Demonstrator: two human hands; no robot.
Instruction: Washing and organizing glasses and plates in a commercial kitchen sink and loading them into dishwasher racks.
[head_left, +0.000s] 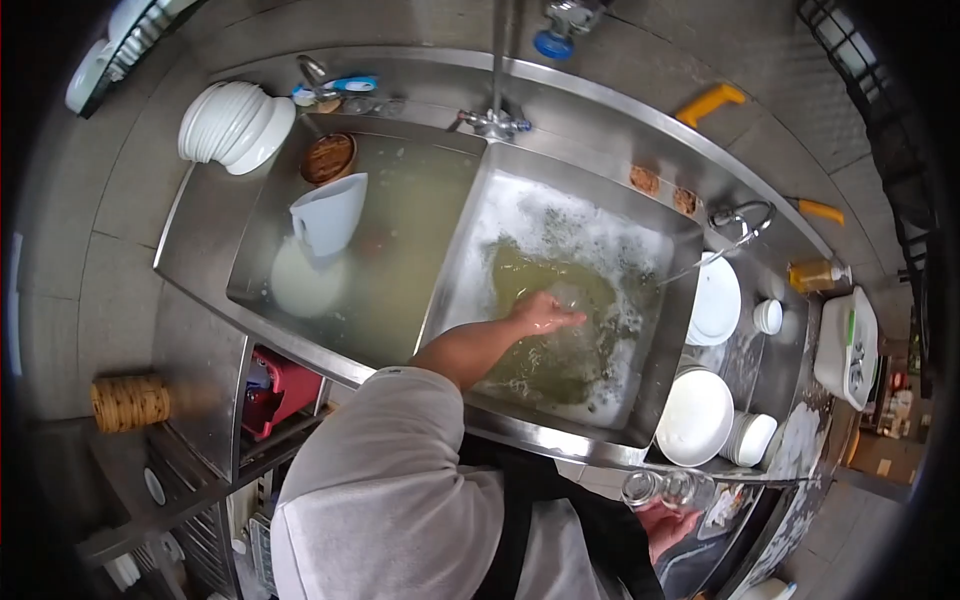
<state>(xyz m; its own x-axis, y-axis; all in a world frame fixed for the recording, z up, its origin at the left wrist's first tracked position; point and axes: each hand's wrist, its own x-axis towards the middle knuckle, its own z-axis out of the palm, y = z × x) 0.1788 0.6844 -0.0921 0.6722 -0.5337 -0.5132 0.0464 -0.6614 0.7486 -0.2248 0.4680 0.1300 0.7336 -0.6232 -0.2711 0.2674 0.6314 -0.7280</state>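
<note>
My left hand (547, 313) is at the murky, foamy water of the right sink basin (442, 300), fingers curled. A blurred, clear roundish shape shows at its fingers; whether the hand grips it cannot be told. Low at the right, beyond the basin's front edge, my right hand (666, 525) holds clear glasses (677, 489) side by side. In the left basin (259, 202), a white pitcher (328, 217) leans beside a brown round container (328, 157), and a pale round dish (307, 279) lies under cloudy water.
White plates (232, 126) stand stacked at the left rear. A thin stream runs from a curved faucet (742, 216) into the right basin. More plates (696, 417) and bowls (750, 439) line the right counter, with a white tub (846, 349) beyond. The central tap (493, 124) rises between the basins.
</note>
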